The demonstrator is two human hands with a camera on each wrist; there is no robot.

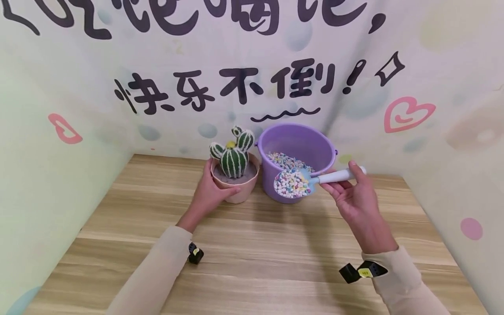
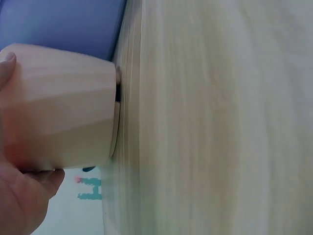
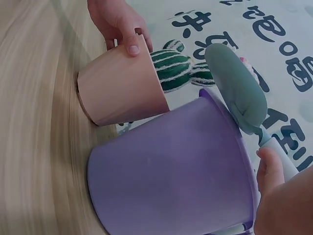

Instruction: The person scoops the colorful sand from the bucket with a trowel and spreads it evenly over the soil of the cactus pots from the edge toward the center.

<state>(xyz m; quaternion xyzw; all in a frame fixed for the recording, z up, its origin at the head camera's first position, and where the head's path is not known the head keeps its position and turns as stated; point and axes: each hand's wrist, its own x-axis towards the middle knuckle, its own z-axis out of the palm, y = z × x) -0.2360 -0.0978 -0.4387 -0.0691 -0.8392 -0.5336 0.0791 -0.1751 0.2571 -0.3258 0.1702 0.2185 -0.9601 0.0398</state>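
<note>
Pale blue, the scoop bears small multicoloured pebbles.

Soft, fairly bright light is filling the head view, apparently coming from above and behind the purple bucket, as faint, soft-edged shadows are falling across the table toward the viewer. The wall is taking a greenish tint at left and a pinkish one at right, while the wide lens is stretching the outer edges. The left wrist view is looking dimmer and softer: wood grain is blurring, and the pot is darkening toward its lower side in the picture. The right wrist view is showing muted, cool tones, with the scoop shading to grey-green
</note>
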